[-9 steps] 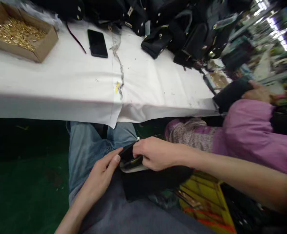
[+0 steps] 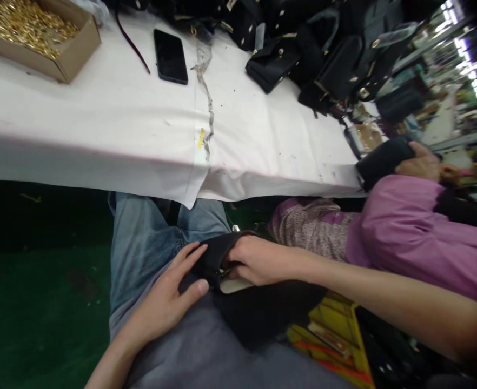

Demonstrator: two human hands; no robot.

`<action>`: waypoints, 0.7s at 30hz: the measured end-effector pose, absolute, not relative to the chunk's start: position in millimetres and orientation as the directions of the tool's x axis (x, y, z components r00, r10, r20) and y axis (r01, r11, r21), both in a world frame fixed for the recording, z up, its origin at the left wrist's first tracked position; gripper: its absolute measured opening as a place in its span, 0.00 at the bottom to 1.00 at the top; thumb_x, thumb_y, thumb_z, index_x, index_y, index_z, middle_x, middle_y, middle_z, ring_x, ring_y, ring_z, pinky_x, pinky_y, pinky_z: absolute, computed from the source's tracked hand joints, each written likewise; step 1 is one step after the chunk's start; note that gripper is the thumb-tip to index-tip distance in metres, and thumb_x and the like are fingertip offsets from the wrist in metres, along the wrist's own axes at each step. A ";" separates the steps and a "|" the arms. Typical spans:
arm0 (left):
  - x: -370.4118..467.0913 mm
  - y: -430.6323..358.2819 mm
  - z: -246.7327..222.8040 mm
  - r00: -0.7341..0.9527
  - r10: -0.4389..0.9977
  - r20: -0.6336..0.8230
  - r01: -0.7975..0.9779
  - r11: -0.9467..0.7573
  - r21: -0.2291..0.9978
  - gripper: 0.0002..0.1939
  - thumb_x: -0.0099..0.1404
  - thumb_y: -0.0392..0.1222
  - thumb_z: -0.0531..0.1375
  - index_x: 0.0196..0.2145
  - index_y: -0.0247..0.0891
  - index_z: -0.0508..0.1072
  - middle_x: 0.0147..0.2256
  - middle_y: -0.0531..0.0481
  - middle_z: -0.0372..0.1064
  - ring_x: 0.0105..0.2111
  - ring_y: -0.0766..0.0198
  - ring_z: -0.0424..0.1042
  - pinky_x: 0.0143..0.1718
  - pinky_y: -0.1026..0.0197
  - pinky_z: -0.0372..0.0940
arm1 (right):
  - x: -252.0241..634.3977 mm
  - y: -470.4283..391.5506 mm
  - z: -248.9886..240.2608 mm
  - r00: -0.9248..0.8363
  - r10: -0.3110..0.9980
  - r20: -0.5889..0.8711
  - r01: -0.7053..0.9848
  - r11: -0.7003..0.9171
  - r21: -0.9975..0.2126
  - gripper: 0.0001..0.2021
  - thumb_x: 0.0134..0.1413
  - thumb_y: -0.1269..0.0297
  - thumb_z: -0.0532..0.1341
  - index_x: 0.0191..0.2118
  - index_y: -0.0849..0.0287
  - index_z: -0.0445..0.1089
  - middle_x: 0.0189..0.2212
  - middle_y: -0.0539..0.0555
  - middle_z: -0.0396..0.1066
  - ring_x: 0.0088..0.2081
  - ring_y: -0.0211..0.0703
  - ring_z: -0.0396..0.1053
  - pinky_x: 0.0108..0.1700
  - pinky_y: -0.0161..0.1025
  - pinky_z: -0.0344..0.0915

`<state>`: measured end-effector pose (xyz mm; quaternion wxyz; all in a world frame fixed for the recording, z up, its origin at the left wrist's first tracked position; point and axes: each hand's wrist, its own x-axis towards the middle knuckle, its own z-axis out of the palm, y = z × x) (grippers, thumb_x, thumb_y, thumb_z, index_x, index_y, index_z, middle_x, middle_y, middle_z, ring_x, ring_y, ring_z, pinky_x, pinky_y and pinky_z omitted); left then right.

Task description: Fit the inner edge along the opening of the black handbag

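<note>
A black bag (image 2: 254, 308) lies on my lap, below the table's edge. My right hand (image 2: 257, 260) grips its upper rim, fingers curled over a black flap with a pale lining showing beneath. My left hand (image 2: 169, 294) rests flat on my jeans with fingers spread, the fingertips and thumb touching the bag's left end. A small metal stud shows at the bag's top near my right hand.
A white-covered table (image 2: 141, 129) spans the view. On it sit a cardboard box of gold fittings (image 2: 31, 32), a black phone (image 2: 170, 55) and a pile of black bags (image 2: 315, 48). A person in a purple sleeve (image 2: 417, 237) works at my right. Yellow packaging (image 2: 336, 335) lies below.
My left hand has opened and flattened against the bag's end. My right hand has shifted its grip over the flap. The view has tilted slightly down.
</note>
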<state>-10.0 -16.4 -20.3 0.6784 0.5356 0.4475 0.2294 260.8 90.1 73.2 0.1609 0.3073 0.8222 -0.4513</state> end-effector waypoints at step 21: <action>-16.4 -12.3 -20.4 0.456 0.791 -0.407 0.110 0.404 0.908 0.45 0.77 0.60 0.63 0.81 0.53 0.46 0.80 0.51 0.43 0.79 0.47 0.45 0.81 0.40 0.42 | 232.6 107.3 60.1 -0.810 0.459 -0.365 0.552 0.387 -0.739 0.08 0.74 0.72 0.65 0.50 0.60 0.83 0.38 0.56 0.75 0.41 0.45 0.73 0.47 0.39 0.69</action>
